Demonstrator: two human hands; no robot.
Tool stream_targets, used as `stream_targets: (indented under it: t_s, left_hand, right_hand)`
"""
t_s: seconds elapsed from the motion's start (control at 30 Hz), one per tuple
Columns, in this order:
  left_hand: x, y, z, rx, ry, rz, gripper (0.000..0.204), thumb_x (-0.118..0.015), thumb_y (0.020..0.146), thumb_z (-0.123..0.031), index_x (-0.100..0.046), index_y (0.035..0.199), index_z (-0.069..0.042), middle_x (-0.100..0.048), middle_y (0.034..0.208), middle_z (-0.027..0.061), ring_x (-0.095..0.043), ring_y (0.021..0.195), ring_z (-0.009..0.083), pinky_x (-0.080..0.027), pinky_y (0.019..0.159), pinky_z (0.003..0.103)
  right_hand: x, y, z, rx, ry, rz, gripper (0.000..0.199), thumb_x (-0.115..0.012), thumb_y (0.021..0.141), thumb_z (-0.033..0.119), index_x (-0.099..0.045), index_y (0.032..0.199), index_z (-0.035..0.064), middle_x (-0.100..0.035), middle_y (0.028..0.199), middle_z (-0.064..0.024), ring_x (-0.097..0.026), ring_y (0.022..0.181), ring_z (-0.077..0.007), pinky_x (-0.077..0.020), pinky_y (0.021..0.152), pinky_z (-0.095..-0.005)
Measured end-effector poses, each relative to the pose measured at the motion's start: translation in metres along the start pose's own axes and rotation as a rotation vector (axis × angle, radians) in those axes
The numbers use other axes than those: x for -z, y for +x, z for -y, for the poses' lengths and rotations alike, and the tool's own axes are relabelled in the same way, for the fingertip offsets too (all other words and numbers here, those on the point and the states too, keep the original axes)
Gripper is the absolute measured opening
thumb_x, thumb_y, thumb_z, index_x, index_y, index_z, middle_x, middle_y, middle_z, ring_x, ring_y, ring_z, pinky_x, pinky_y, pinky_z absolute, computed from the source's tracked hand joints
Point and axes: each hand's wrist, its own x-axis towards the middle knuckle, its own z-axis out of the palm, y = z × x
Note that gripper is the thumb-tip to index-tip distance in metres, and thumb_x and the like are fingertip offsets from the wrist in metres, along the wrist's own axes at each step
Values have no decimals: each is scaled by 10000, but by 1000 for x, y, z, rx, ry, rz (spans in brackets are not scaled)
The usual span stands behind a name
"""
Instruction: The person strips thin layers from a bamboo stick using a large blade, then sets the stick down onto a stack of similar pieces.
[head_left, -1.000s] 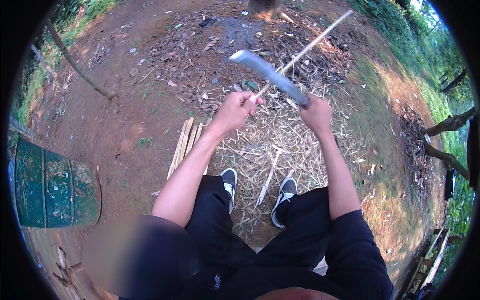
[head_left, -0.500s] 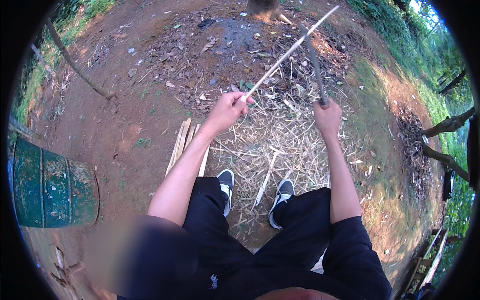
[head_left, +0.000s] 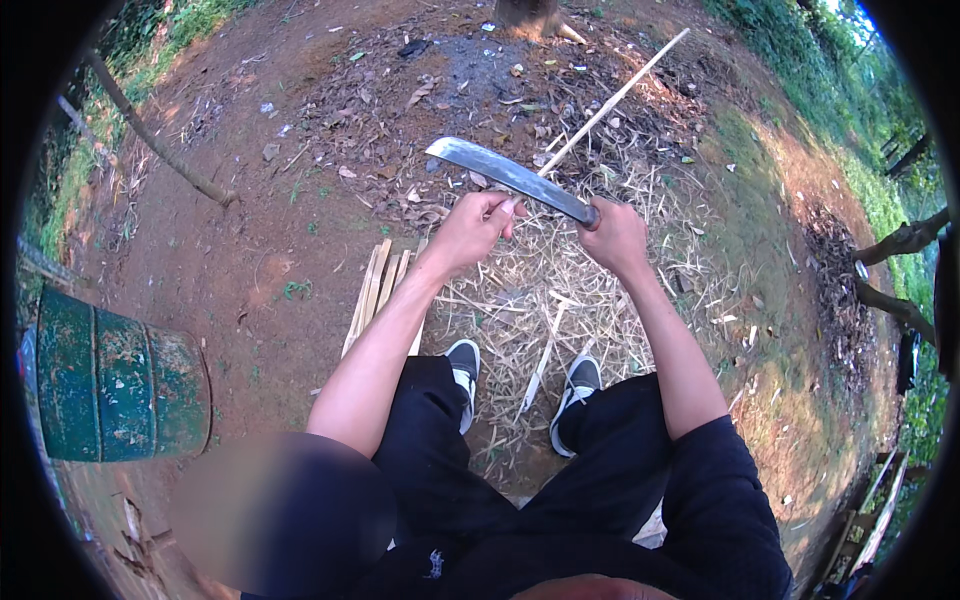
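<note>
Head cam, looking straight down at the person's hands. The left hand (head_left: pixel 472 228) is closed around the near end of a long thin bamboo strip (head_left: pixel 615 100), which runs up and away to the right from it. The right hand (head_left: pixel 615 235) is wrapped tight on the handle of a machete (head_left: pixel 510 178), and the blade reaches across to the left, lying over the strip just above the left hand, so blade and strip cross right there between the two hands. Directly below the hands there's a heap of pale bamboo shavings (head_left: pixel 540 300) on the dirt, with the person's dark sneakers (head_left: pixel 465 365) planted at its near edge. Just left of the left forearm sits a small bundle of split bamboo slats (head_left: pixel 375 290), lying flat. Way off to the left of everything is a green metal drum (head_left: pixel 115 380). Beyond the hands, the ground is bare reddish dirt with dry leaves (head_left: pixel 400 110) scattered on it.
</note>
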Motion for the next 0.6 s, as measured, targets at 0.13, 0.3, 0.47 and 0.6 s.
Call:
stream_targets:
  t_s: [0.13, 0.3, 0.47, 0.6]
  left_hand:
    - [11, -2, 9, -11, 61, 12, 249, -483, 1035, -183, -663, 1056, -12, -534, 710, -36, -440, 608, 48, -380, 563, 232]
    - [23, -11, 7, 51, 82, 7, 233, -503, 1023, -185, -671, 1062, -28, -555, 708, -41, -465, 612, 55, -384, 564, 236]
    - [29, -10, 12, -2, 111, -40, 234, -509, 1019, -182, -673, 1098, -35, -570, 722, -43, -466, 618, 47, -386, 566, 228]
    - [13, -1, 6, 2, 30, 3, 235, -501, 1023, -169, -672, 1112, -35, -587, 744, -41, -489, 645, 46, -394, 585, 220]
  right_hand:
    - [5, 3, -18, -152, 19, -85, 137, -680, 773, 228, -702, 809, 98, -691, 684, -137, -697, 642, -278, -543, 648, -431]
    - [17, 13, -77, -489, 177, -287, 222, -645, 817, 225, -691, 848, 10, -679, 702, -183, -699, 678, -309, -536, 707, -429]
    - [22, 5, -65, -446, 298, -321, 245, -638, 826, 227, -666, 803, -15, -639, 632, -171, -652, 600, -289, -507, 643, -430]
    - [19, -1, -26, -162, 312, -144, 210, -640, 810, 220, -653, 752, 19, -622, 587, -129, -615, 525, -247, -488, 564, -412]
